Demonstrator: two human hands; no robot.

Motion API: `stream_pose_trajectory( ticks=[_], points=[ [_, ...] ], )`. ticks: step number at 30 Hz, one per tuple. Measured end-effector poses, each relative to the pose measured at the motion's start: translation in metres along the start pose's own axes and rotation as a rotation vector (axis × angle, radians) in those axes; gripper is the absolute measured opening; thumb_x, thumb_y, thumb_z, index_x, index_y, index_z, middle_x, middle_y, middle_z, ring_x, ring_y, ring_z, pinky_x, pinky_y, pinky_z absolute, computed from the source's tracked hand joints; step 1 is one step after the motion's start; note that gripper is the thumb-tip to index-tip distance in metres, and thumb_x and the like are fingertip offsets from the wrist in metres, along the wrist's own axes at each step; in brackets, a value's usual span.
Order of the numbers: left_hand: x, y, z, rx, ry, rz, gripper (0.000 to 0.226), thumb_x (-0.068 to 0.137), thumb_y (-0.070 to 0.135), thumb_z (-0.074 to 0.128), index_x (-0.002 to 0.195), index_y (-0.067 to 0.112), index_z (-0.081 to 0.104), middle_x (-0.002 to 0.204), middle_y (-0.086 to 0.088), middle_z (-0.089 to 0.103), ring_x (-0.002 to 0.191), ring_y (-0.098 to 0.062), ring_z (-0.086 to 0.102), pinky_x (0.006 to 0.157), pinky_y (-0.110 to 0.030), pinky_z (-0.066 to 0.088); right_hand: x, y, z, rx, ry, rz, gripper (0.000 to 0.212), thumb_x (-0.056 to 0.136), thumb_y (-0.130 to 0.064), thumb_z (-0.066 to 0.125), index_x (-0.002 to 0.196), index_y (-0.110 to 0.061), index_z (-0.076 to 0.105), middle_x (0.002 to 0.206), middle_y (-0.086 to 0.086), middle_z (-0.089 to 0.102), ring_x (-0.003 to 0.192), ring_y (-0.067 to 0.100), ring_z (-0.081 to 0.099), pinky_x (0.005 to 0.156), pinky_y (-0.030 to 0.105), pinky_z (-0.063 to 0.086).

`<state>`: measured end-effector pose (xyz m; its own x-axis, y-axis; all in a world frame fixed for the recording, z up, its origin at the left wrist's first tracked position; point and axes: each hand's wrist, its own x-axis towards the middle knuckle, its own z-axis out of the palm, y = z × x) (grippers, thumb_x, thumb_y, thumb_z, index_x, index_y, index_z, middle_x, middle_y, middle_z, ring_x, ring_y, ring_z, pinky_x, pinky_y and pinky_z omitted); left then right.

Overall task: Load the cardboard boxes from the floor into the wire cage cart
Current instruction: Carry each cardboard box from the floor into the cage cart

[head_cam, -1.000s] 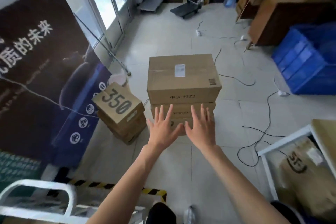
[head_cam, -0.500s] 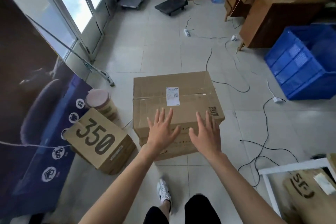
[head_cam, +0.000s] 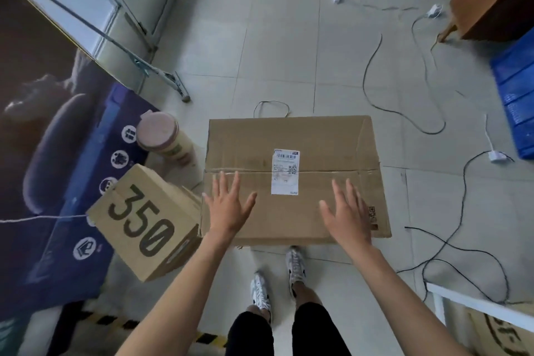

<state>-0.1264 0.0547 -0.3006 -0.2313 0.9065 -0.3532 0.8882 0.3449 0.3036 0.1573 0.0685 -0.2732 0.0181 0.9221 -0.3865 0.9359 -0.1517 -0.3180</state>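
Box (head_cam: 303,139) lies beneath left hand (head_cam: 228,208), right hand (head_cam: 348,218) — spread.

I see the left hand (head_cam: 228,208) and right hand (head_cam: 346,215), fingers spread, over the near half of the large cardboard box (head_cam: 318,144), either side of its white label (head_cam: 285,172); contact unclear. Just left of that box: a tilted box marked 350 (head_cam: 141,222) and a round canister (head_cam: 161,136). A blue crate (head_cam: 517,101) sits well to its right.

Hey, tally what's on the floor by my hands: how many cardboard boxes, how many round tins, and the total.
Cardboard boxes: 2, the labelled box and the 350 box
Round tins: 1, the pink-lidded tin
Total: 3. Boxes stacked underneath are too hidden to count.
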Motion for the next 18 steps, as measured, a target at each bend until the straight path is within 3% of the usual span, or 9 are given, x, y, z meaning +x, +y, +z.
stream_pose_trajectory(
  ticks=[3, 5, 8, 10, 12, 15, 18],
  points=[
    [0.017, -0.046, 0.011, -0.146, 0.022, -0.187, 0.099, 0.090, 0.066, 0.058, 0.163, 0.018, 0.011, 0.167, -0.020, 0.014, 0.153, -0.036, 0.012, 0.120, -0.061, 0.019, 0.032, 0.045, 0.003, -0.020, -0.046, 0.115, 0.074, 0.100, -0.056, 0.040, 0.162, -0.026, 0.011, 0.169, 0.008, 0.006, 0.154, 0.031, 0.009, 0.122, 0.048, 0.012],
    [0.018, -0.073, 0.013, -0.486, -0.052, -0.309, 0.105, 0.082, 0.064, 0.073, 0.161, 0.028, 0.015, 0.158, -0.013, 0.036, 0.142, -0.032, 0.039, 0.115, -0.053, 0.036, 0.044, 0.076, 0.004, 0.000, -0.043, 0.197, 0.080, 0.098, -0.057, 0.044, 0.162, -0.021, 0.010, 0.169, 0.011, 0.006, 0.153, 0.035, 0.011, 0.121, 0.051, 0.016],
    [0.012, -0.090, 0.016, -0.718, -0.099, -0.431, 0.075, 0.073, 0.064, 0.080, 0.135, 0.037, 0.048, 0.122, 0.006, 0.065, 0.115, -0.024, 0.063, 0.097, -0.040, 0.052, 0.047, 0.110, 0.008, 0.143, -0.089, 0.349, 0.099, 0.090, -0.069, 0.053, 0.162, -0.023, 0.003, 0.169, 0.009, 0.007, 0.152, 0.033, 0.015, 0.117, 0.055, 0.025],
    [0.009, -0.091, 0.021, -0.737, -0.067, -0.459, 0.064, 0.071, 0.069, 0.076, 0.120, 0.032, 0.059, 0.102, 0.020, 0.068, 0.102, -0.012, 0.068, 0.079, -0.018, 0.051, 0.048, 0.121, 0.013, 0.315, -0.136, 0.458, 0.112, 0.078, -0.078, 0.060, 0.161, -0.021, 0.010, 0.166, 0.008, 0.022, 0.148, 0.030, 0.028, 0.110, 0.053, 0.034],
    [0.008, -0.086, 0.023, -0.755, 0.003, -0.485, 0.065, 0.066, 0.075, 0.073, 0.111, 0.029, 0.064, 0.091, 0.027, 0.067, 0.091, 0.005, 0.065, 0.065, -0.006, 0.045, 0.052, 0.122, 0.015, 0.454, -0.124, 0.489, 0.110, 0.066, -0.082, 0.065, 0.151, -0.020, 0.033, 0.146, 0.004, 0.052, 0.132, 0.029, 0.050, 0.095, 0.042, 0.043],
    [0.018, -0.077, 0.023, -0.748, 0.053, -0.505, 0.074, 0.063, 0.081, 0.073, 0.114, 0.029, 0.063, 0.098, 0.020, 0.068, 0.091, -0.001, 0.066, 0.076, -0.021, 0.052, 0.066, 0.121, 0.015, 0.523, -0.032, 0.468, 0.089, 0.062, -0.080, 0.064, 0.129, -0.021, 0.053, 0.116, -0.004, 0.066, 0.114, 0.027, 0.061, 0.086, 0.036, 0.043],
    [0.039, -0.072, 0.015, -0.805, 0.043, -0.514, 0.074, 0.068, 0.073, 0.079, 0.121, 0.024, 0.063, 0.111, 0.003, 0.072, 0.101, -0.020, 0.069, 0.092, -0.046, 0.056, 0.085, 0.114, 0.006, 0.507, 0.007, 0.437, 0.073, 0.074, -0.073, 0.067, 0.123, -0.020, 0.057, 0.110, -0.003, 0.068, 0.108, 0.028, 0.063, 0.084, 0.037, 0.045]
  ],
)
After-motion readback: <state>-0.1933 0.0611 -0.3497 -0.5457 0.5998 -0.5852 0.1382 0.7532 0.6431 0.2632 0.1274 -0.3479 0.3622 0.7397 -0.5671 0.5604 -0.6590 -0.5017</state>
